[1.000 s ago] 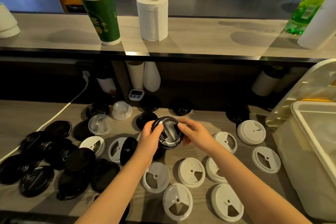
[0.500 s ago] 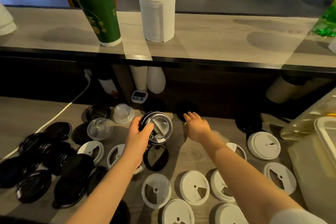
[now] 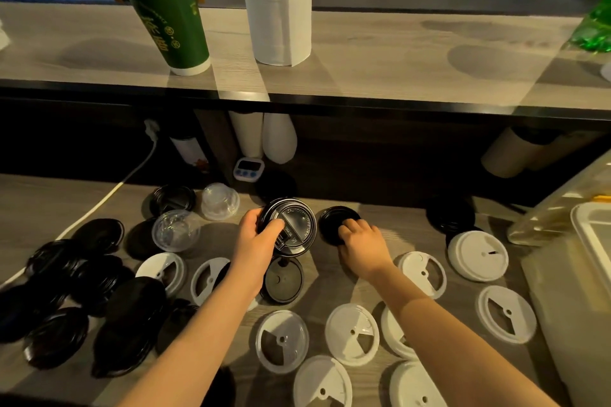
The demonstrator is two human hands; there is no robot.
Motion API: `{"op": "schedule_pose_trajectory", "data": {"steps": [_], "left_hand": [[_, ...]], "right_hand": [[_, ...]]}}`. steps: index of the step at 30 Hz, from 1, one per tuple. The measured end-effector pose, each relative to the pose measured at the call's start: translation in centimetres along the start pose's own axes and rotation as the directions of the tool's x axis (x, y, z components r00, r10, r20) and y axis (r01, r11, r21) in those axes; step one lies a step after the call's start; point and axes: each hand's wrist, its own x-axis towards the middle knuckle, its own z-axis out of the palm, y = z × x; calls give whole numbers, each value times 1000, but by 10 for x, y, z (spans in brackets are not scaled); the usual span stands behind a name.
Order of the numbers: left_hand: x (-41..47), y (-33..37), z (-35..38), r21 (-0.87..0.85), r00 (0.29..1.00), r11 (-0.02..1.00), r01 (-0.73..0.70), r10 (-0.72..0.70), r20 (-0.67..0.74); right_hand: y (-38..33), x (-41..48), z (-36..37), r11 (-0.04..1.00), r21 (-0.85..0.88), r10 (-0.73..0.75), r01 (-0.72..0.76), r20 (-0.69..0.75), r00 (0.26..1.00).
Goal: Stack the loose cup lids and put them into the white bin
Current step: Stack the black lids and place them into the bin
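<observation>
Left hand (image 3: 256, 241) gripped small stack of black lids (image 3: 292, 228), held just above counter (image 3: 46, 205). Right hand (image 3: 362, 243) curled fingers over loose black lid (image 3: 335, 221) lying on counter beside stack.

Judged early in task: white lids (image 3: 351, 334) and other black lids (image 3: 56, 337) lay scattered, unstacked.

White bin (image 3: 591, 235) cut off at right edge, contents unseen. Number of lids in stack unclear.

Green cup (image 3: 165, 13) beside paper roll (image 3: 277, 11).
</observation>
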Motion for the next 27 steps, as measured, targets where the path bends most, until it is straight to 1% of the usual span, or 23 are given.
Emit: {"op": "schedule_pose_trajectory", "data": {"steps": [2, 4, 6, 7, 9, 10, 12, 14, 16, 17, 19, 20, 21, 22, 24, 26, 27], "left_hand": [[1, -1, 1, -12, 1000, 1000, 3, -4, -2], [2, -4, 2, -19, 1000, 1000, 5, -5, -5], [2, -5, 2, -21, 1000, 1000, 4, -4, -5], [2, -4, 3, -23, 1000, 1000, 1, -1, -2], [0, -4, 5, -37, 1000, 999, 2, -2, -1], [-1, -5, 6, -40, 1000, 999, -2, 2, -4], [-3, -5, 8, -20, 1000, 1000, -20, 20, -18], [-5, -7, 9, -5, 999, 1000, -28, 28, -23], [-8, -8, 10, 9, 1000, 1000, -20, 20, -10], [-11, -8, 11, 19, 1000, 1000, -16, 16, -1], [-17, -7, 13, 16, 1000, 1000, -2, 2, 21], [-21, -7, 14, -4, 999, 1000, 2, -1, 35], [-25, -7, 16, -44, 998, 999, 11, -8, 55], [-30, -6, 19, -102, 997, 994, 28, -20, 79], [-40, -5, 23, -190, 993, 980, 61, -39, 115], [-48, -5, 26, -225, 991, 971, 76, -47, 128], [-52, -4, 27, -241, 990, 967, 85, -55, 128]], "right_hand": [[1, -4, -5, 998, 58, 8, -6, -23, 1000], [0, -9, -13, 989, 145, 44, -31, -87, 995], [-4, -16, -23, 946, 312, 136, -85, -144, 980], [-6, -19, -29, 898, 424, 197, -116, -153, 968], [-10, -25, -42, 753, 643, 303, -138, -153, 941], [-11, -28, -51, 678, 724, 339, -130, -151, 929], [-14, -35, -67, 539, 835, 382, -113, -123, 916], [-16, -41, -82, 354, 928, 417, -118, -44, 908], [-19, -48, -94, 138, 984, 423, -111, 42, 905], [-21, -51, -100, 40, 993, 402, -113, 87, 912], [-27, -54, -105, -100, 985, 337, -139, 165, 927], [-31, -55, -106, -136, 978, 314, -156, 192, 930], [-35, -56, -106, -142, 976, 303, -167, 203, 931], [-40, -57, -105, -111, 979, 312, -168, 195, 930], [-50, -60, -104, -21, 989, 351, -144, 142, 926], [-57, -62, -103, 50, 992, 375, -119, 92, 922], [-60, -63, -102, 105, 986, 388, -126, 76, 919]]}}
